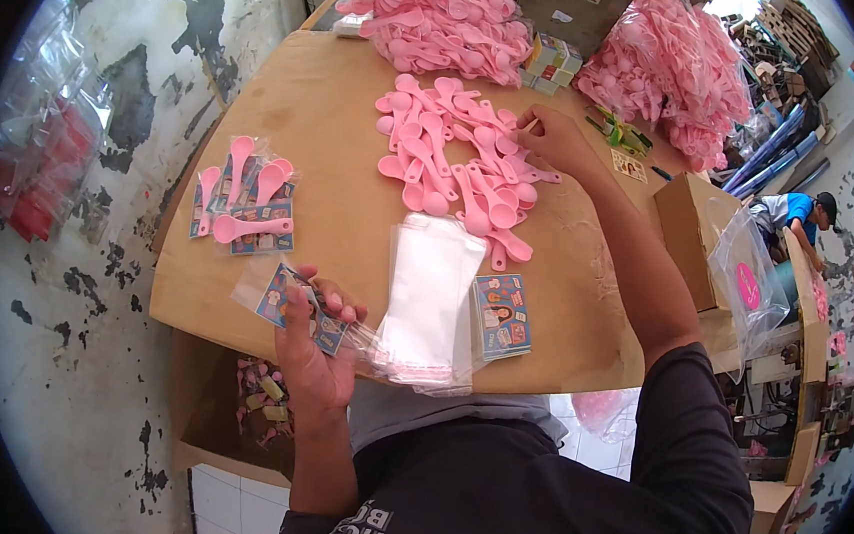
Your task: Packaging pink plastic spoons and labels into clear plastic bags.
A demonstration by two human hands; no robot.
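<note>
My left hand (315,349) is closed around a clear plastic bag with a blue printed card (330,332) inside, just above the table's near edge. My right hand (555,142) reaches to the far right of a loose pile of pink plastic spoons (421,151). Its fingers are bent together at the spoons; what lies between them is hidden. A stack of clear empty bags (433,293) lies between my arms, with a stack of printed cards (503,316) to its right. At the left, several filled packs (254,233) each show a pink spoon over a card.
Two big bags of pink spoons, one left (441,22) and one right (668,75), stand at the table's far side. Small boxes (551,61) sit between them. A cardboard box (692,238) stands at the right, and a co-worker (802,221) bends beyond it. A peeling wall (124,293) runs along the left.
</note>
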